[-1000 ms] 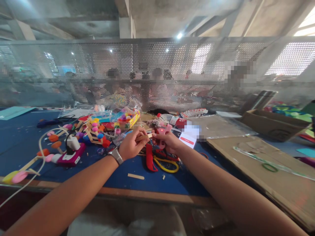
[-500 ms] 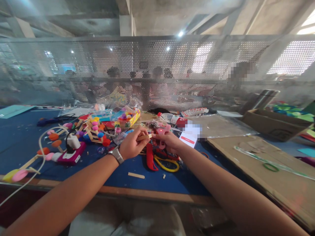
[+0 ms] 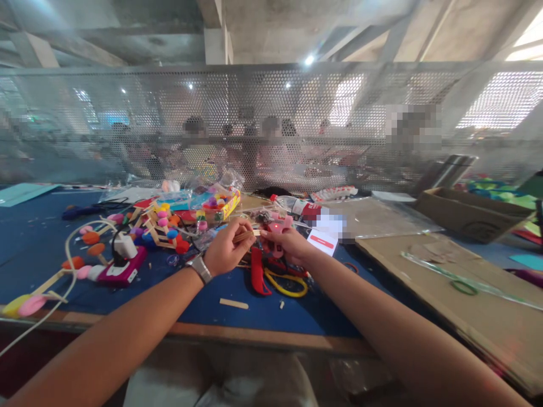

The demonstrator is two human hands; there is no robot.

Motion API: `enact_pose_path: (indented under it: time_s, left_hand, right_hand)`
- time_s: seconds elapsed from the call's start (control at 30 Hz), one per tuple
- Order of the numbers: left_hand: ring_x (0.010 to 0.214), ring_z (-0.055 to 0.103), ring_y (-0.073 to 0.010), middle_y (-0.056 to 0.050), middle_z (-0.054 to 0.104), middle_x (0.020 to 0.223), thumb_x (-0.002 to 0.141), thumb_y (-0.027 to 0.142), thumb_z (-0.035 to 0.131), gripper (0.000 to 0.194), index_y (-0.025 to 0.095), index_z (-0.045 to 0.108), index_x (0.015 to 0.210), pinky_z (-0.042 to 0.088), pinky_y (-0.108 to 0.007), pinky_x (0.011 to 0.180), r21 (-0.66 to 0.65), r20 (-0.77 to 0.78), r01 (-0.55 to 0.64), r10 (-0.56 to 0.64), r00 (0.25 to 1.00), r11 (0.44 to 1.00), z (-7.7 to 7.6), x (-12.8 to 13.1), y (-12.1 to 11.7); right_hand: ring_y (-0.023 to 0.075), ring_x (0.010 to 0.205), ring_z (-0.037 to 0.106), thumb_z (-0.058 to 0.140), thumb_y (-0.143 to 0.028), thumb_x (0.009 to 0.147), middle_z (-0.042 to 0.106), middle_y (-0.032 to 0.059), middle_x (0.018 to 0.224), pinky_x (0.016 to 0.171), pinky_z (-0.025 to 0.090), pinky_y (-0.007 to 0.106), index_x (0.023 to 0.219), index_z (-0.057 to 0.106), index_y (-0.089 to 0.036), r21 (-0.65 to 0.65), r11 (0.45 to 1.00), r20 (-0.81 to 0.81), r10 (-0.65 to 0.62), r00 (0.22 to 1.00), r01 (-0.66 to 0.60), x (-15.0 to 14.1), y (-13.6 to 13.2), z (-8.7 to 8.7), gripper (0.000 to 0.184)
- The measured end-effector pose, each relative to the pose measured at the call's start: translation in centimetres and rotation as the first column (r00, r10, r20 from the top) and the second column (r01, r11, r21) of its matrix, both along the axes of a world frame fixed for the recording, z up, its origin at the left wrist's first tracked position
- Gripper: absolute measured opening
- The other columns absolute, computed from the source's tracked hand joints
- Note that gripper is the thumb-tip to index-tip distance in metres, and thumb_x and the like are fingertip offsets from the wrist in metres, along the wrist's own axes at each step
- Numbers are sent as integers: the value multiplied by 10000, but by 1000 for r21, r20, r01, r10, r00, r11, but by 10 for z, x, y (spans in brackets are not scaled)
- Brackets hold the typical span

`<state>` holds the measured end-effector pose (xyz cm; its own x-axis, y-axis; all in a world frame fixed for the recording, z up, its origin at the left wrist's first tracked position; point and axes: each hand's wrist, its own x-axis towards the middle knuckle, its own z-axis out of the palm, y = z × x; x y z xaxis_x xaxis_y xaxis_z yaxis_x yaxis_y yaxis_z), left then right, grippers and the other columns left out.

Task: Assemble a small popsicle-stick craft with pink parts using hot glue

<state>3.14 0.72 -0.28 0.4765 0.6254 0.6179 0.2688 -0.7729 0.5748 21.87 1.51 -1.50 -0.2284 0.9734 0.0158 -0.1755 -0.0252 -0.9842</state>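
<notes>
My left hand [image 3: 231,244], with a watch on its wrist, is closed around wooden craft sticks [image 3: 253,233] whose ends point toward the right. In my right hand [image 3: 292,242] is a pink glue gun [image 3: 276,227] with a small red light. The right fingertips are close to the stick ends; whether they touch is too small to tell. Beneath the hands lie a red-handled tool [image 3: 257,272] and yellow-handled scissors [image 3: 292,285], partly covered. Nearer to me a loose craft stick [image 3: 233,303] and a small pale piece [image 3: 281,305] rest on the blue table [image 3: 190,308].
Left, a purple power strip [image 3: 123,268] carries a white plug and cable. Behind it are stick pieces with coloured pompoms [image 3: 161,226]. A red-labelled bottle [image 3: 299,207], a lit phone [image 3: 324,240], cardboard [image 3: 449,282] and a box [image 3: 475,215] lie to the right. A perforated screen [image 3: 263,102] stands behind.
The stick ends and the right fingertips have shifted slightly against each other. Both hands keep their holds, and the view tilts a little. The things on the table stay where they were.
</notes>
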Motion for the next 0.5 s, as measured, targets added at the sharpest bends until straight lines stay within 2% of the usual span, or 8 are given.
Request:
enact_pose_path:
  time_s: [0.27, 0.5]
  left_hand:
    - [555, 425, -93, 70, 410, 622, 901, 281, 517, 132, 193, 446, 970, 341, -223, 562, -83, 75, 5, 1, 997, 997, -2, 1, 1]
    - [575, 496, -103, 47, 501, 654, 904, 317, 518, 151, 193, 461, 968, 380, -225, 566, -108, 94, -26, 36, 995, 994, -2, 1, 1]
  right_hand:
    - [98, 473, 496, 875, -437, 479, 557, -38, 514, 438, 287, 231, 710, 569, -181, 10, 1000, -125, -9, 992, 11, 3, 1, 1, 461]
    - [86, 446, 477, 886, -377, 463, 546, -48, 496, 448, 303, 226, 714, 586, -177, 2, 1000, -165, 31, 986, -31, 4, 0, 1, 439]
